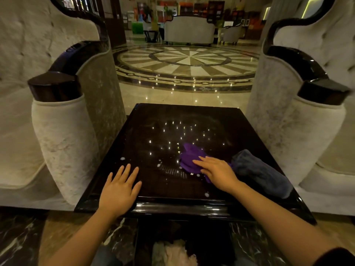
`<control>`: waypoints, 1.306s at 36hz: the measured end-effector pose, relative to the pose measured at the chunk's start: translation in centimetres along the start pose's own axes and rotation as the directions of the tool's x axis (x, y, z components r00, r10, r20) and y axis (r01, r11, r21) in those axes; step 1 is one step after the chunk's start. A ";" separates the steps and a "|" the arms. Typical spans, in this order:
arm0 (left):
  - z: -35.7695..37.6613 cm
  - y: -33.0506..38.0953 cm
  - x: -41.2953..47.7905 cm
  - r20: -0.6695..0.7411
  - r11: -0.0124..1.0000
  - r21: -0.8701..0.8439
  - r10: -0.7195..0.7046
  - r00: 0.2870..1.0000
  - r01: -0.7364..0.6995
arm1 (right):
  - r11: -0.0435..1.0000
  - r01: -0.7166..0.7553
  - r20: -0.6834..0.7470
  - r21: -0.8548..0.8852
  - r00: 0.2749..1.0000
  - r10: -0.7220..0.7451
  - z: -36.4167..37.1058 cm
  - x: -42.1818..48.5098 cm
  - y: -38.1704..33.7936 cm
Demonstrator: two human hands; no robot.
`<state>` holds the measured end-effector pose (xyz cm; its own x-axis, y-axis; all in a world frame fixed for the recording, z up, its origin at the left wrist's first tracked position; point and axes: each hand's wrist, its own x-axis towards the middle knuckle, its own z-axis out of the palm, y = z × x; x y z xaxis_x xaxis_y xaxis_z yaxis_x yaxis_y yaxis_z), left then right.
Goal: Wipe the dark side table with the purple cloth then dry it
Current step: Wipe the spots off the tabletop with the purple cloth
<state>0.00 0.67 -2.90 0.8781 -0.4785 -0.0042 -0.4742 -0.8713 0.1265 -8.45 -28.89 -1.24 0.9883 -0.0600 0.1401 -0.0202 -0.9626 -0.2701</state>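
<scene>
The dark glossy side table (153,120) fills the middle of the view, with small white foam spots on its near half. A crumpled purple cloth (189,157) lies on the top, right of centre. My right hand (217,171) presses flat on the cloth's near right part, fingers pointing left. My left hand (120,187) rests flat on the table's near left, fingers spread, holding nothing. A folded dark grey-blue cloth (261,172) lies along the table's right side, just behind my right hand.
Pale upholstered armchairs with dark glossy arm caps stand close on the left (63,120) and right (299,120) of the table. Beyond it lies a polished marble floor (188,62). Some pale rags (172,252) show below the table's front edge.
</scene>
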 end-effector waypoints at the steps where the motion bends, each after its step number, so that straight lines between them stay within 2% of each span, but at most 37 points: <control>1: 0.0 0.0 0.0 -0.002 1.000 -0.001 0.000 1.000 0.000 | 1.000 0.006 -0.003 0.002 1.000 -0.006 0.0 -0.4 -0.4; 12: 0.1 -0.1 0.0 -0.002 0.999 -0.030 0.011 1.000 -0.011 | 0.996 0.083 -0.110 0.019 0.991 -0.080 -0.3 -4.9 -4.9; 17: 0.0 -0.1 -0.1 -0.006 0.999 -0.035 0.014 1.000 -0.014 | 0.983 0.156 -0.225 -0.096 0.959 -0.175 -0.6 -6.7 -6.7; 23: -0.1 0.0 0.0 -0.004 1.000 -0.030 0.009 1.000 -0.009 | 0.972 0.209 -0.212 -0.104 0.950 -0.227 -0.3 -8.2 -7.6; 27: 0.0 0.0 0.0 -0.013 1.000 -0.024 0.009 1.000 -0.009 | 0.959 0.270 -0.143 -0.082 0.949 -0.279 -0.7 -9.1 -7.9; 32: 0.0 0.0 0.1 -0.018 1.000 -0.022 0.005 1.000 -0.005 | 0.939 0.335 -0.120 0.076 0.938 -0.325 -1.3 -10.0 -7.9; 35: 0.1 0.0 0.2 -0.027 1.000 -0.021 0.004 1.000 -0.004 | 0.933 0.316 -0.193 0.173 0.940 -0.282 -2.6 -9.4 -8.0; 38: 0.1 0.0 0.1 -0.029 1.000 -0.026 0.006 1.000 -0.007 | 0.943 0.278 -0.291 0.184 0.932 -0.217 -4.4 -7.6 -7.7; 41: 0.1 0.0 0.1 -0.028 0.999 -0.034 0.006 1.000 -0.007 | 0.952 0.190 -0.392 0.239 0.916 -0.085 -5.8 -4.8 -6.5; 44: 0.2 0.0 0.1 -0.033 0.999 -0.036 0.002 0.999 -0.003 | 0.934 0.074 -0.395 0.348 0.916 0.075 -6.5 -1.3 -5.1; 47: 0.2 0.0 0.1 -0.037 0.999 -0.038 0.003 0.999 -0.004 | 0.944 -0.026 -0.368 0.329 0.917 0.153 -6.4 2.4 -3.5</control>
<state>0.11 0.61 -3.15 0.8785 -0.4765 0.0333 -0.4751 -0.8645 0.1642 -6.98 -27.35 6.18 0.8476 -0.2998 0.4379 0.0053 -0.8203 -0.5719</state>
